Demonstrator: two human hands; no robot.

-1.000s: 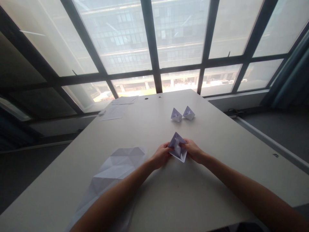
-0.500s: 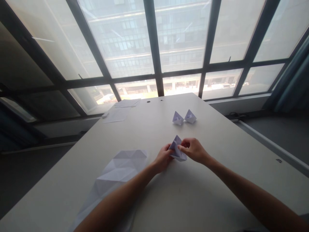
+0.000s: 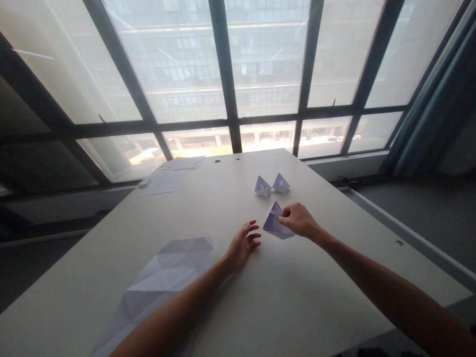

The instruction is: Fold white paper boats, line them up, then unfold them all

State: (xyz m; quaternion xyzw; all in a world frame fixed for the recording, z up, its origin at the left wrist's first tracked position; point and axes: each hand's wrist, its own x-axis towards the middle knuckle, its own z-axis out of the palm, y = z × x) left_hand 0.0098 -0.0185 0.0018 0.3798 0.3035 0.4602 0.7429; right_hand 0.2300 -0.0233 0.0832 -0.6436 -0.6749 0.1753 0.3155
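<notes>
A folded white paper boat [image 3: 274, 221] is pinched between the thumb and fingers of my right hand [image 3: 298, 219]. Its pointed end rises toward the window, and its right part is hidden by my fingers. To the left of it, my left hand [image 3: 242, 246] is open and empty, fingers spread and apart from the boat. Two more paper boats, a left one [image 3: 262, 187] and a right one [image 3: 281, 183], stand side by side on the white table [image 3: 219, 208] beyond my hands.
Creased sheets of white paper [image 3: 167, 270] lie at the left, partly under my left forearm. Flat papers [image 3: 167, 181] rest at the table's far left corner. A framed window [image 3: 267, 59] rises behind the table, with a blue curtain [image 3: 420, 104] at the right.
My left hand has let go of the paper boat and drawn back to the left. My right hand now holds the boat alone. The whole view has shifted slightly.
</notes>
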